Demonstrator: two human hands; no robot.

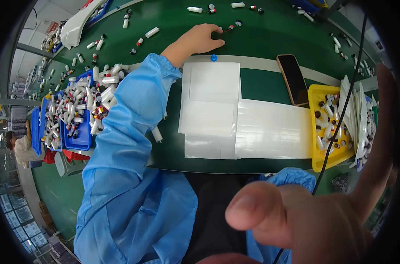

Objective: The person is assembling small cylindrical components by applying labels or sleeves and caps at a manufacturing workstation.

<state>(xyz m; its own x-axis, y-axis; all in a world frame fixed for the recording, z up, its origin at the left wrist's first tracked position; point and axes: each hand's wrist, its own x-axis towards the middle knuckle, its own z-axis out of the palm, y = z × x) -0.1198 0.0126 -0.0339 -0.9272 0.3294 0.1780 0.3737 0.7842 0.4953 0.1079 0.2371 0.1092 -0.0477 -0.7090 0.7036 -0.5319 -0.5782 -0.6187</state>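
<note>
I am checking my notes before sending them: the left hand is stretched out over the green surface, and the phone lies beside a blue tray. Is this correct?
Not quite: the tray beside the phone is yellow, not blue, as the head view shows. The left hand is indeed stretched out over the green surface.

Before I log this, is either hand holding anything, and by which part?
No hold shows: left hand, thumb and finger apart, is by a small piece; right hand looks empty.
</note>
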